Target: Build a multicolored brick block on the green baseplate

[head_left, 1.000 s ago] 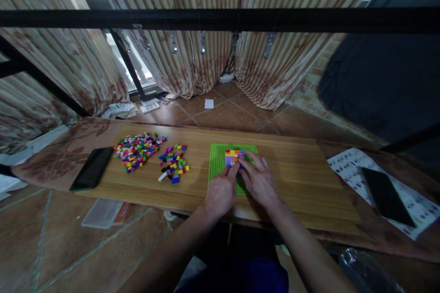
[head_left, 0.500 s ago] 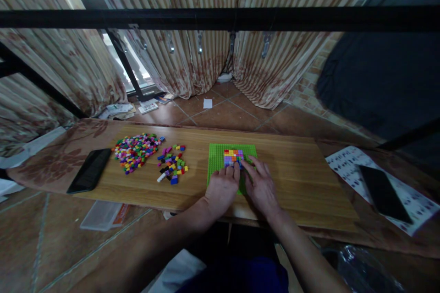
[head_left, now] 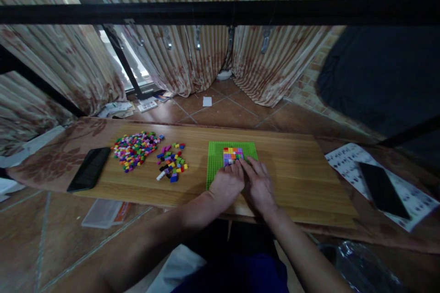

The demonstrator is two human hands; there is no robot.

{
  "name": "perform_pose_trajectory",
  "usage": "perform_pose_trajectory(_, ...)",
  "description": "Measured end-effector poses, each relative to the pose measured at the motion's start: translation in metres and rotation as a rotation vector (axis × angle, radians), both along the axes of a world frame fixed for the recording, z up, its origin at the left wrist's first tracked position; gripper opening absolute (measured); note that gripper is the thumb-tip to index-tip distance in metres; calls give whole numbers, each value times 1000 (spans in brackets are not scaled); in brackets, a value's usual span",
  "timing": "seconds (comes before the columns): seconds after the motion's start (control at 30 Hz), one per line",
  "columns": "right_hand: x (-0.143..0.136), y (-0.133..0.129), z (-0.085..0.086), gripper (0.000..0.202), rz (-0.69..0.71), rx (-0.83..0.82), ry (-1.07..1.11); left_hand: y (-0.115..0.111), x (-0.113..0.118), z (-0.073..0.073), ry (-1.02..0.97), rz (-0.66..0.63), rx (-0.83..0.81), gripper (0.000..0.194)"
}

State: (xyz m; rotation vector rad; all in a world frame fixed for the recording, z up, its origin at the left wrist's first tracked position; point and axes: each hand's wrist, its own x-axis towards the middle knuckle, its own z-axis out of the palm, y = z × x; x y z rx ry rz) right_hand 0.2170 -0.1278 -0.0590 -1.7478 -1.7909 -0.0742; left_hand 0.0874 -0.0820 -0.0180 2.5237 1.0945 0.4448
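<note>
A green studded baseplate (head_left: pixel 213 158) lies on the wooden board in front of me. A block of coloured toy bricks (head_left: pixel 233 153), in red, yellow, orange, purple and other colours, is built up near its middle. My left hand (head_left: pixel 227 184) is closed, its fingers curled together at the near edge of these bricks; anything in the fingertips is hidden. Close beside it, my right hand (head_left: pixel 260 183) stretches its fingers forward, the index fingertip touching the bricks' near right corner. The two hands meet at the fingertips and cover the plate's near part.
Left on the wooden board (head_left: pixel 295 160) lie a large heap of small bricks (head_left: pixel 135 149) and a smaller loose group (head_left: pixel 173 162). A black phone (head_left: pixel 89 169) is at the far left. Another phone (head_left: pixel 383 190) rests on a printed sheet (head_left: pixel 347 160) at right. A black bar (head_left: pixel 220 13) crosses above.
My left hand has shifted slightly right, its fingertips now against the right hand's. The right index finger has come in to the bricks' near right corner. The view has tilted slightly.
</note>
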Motion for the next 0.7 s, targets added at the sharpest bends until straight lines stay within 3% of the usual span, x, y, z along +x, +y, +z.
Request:
perform_pose_trajectory(0.23,1,2,-1,49,30,3,21,5,-3,-3,22,-22,-1,43)
perform_pose_trajectory(0.37,3,0,4,48,-15,37,95,8,-15,4,111,-21,4,48)
perform_pose_trajectory(0.53,-1,-22,9,41,-118,96,248,-2,-41,9,50,64,-38,52)
perform_pose_trajectory(0.7,-21,-56,-2,34,-106,68,327,-26,-83,-9,33,217,-99,43)
